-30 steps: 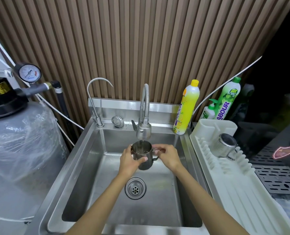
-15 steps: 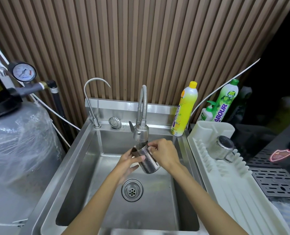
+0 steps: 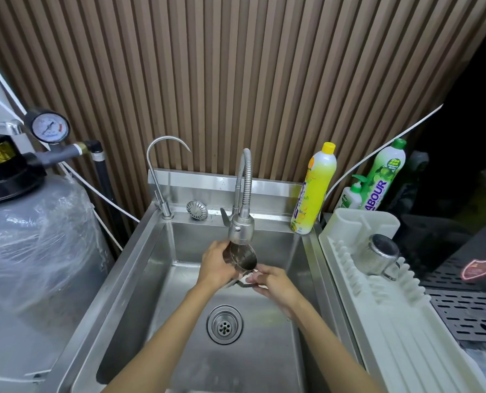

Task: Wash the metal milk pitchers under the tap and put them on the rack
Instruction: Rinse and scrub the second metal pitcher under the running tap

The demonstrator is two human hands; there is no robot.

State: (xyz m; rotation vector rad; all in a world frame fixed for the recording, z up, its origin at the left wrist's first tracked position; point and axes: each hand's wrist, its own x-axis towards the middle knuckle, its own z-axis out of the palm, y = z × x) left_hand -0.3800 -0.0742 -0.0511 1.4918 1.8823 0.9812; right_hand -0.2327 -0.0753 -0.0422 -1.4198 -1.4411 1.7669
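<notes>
Your left hand (image 3: 215, 266) wraps the pitcher (image 3: 243, 258) body; your right hand (image 3: 274, 283) pinches its handle. You hold the pitcher tilted over the sink (image 3: 151, 279), mouth just under the tap (image 3: 240, 229), likely so water sweeps the inside and runs out. The second pitcher (image 3: 380, 256) lies tipped on the rack (image 3: 392, 336), right, presumably draining. Legible: "ABOUR" on the green bottle (image 3: 385, 177). Yellow bottle (image 3: 315, 188) print: too blurred to read.
</notes>
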